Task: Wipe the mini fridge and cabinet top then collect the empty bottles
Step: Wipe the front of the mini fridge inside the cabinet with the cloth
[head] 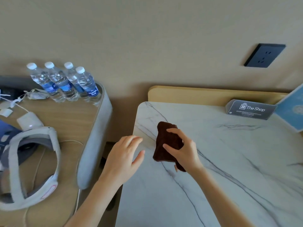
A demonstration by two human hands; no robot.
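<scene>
Nearby, "The Shop" sign, "AQUAFINA" bottles.

A marble top with grey veins carries a brown cloth near its left edge, a grey "The Shop" card at the back by the wooden rim, and a blue booklet at the far right. Left of it, apart, a wooden table holds four bottles at its back corner, a white headset and cables.
</scene>
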